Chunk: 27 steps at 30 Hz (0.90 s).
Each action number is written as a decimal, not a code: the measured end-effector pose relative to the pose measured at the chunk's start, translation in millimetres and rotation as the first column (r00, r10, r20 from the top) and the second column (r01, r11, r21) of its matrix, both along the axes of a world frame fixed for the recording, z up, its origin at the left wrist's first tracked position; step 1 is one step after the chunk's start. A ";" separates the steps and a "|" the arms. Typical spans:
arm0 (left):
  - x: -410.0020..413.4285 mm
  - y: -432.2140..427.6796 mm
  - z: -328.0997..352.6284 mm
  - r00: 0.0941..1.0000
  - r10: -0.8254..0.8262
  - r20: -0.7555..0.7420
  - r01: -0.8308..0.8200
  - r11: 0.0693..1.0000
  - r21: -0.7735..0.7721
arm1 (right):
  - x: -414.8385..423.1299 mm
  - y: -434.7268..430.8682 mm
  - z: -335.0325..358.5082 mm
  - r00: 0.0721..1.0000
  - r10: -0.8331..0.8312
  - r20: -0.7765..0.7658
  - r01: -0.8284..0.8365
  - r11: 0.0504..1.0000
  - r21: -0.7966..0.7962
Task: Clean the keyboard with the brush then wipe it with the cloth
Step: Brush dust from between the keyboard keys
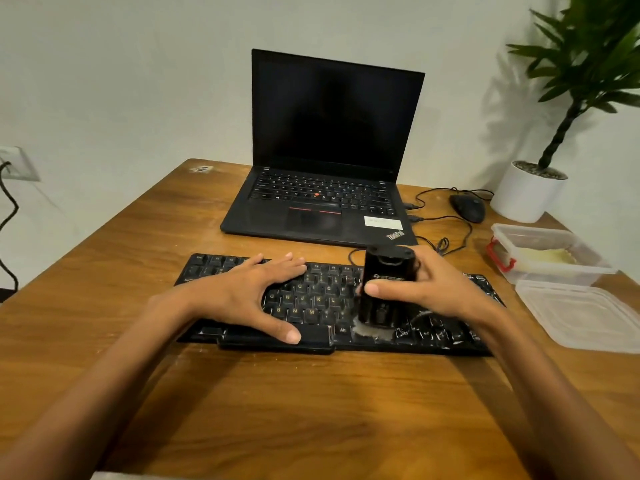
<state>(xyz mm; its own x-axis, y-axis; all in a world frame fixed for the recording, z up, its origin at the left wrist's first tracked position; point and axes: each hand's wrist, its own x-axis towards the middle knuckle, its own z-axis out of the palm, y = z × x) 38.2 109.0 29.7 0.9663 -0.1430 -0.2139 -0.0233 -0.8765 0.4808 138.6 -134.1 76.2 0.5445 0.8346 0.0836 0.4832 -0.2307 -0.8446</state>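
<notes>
Step in hand: brushing, judged from the tool on the keys; the wiping is not yet begun.
Keyboard [311, 301]: black, lying flat on the wooden bench [311, 410], in front of the open laptop [332, 133].
Left hand [256, 292]: open, fingers straight and spread, pressing flat on the left half of the keyboard, thumb on the near edge.
Right hand [426, 289]: closed around the brush [384, 282], thumb on its near side.
Brush: a black upright body, with pale bristles [372, 330] touching the keys just right of the Alt key.
Dirt: white specks [446, 332] on the right part of the keyboard; the left part looks cleaner.
Cloth: not surely seen; a pale strip [114, 475] at the bottom edge of the view may be it, I cannot tell.
Risk 1: a hard stroke may throw the specks onto the bench or towards the laptop instead of collecting them.
Risk 2: if the left hand lifts, the keyboard may slide under the brush.
Risk 3: a wide stroke to the right may carry the elbow against the open container [561, 275] and its lid [595, 317], both near.
</notes>
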 end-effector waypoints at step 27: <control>6.0 -7.6 5.7 0.998 -0.013 0.068 0.009 0.998 0.056 | 18.2 30.6 -8.2 0.981 -0.145 0.126 0.125 0.979 0.158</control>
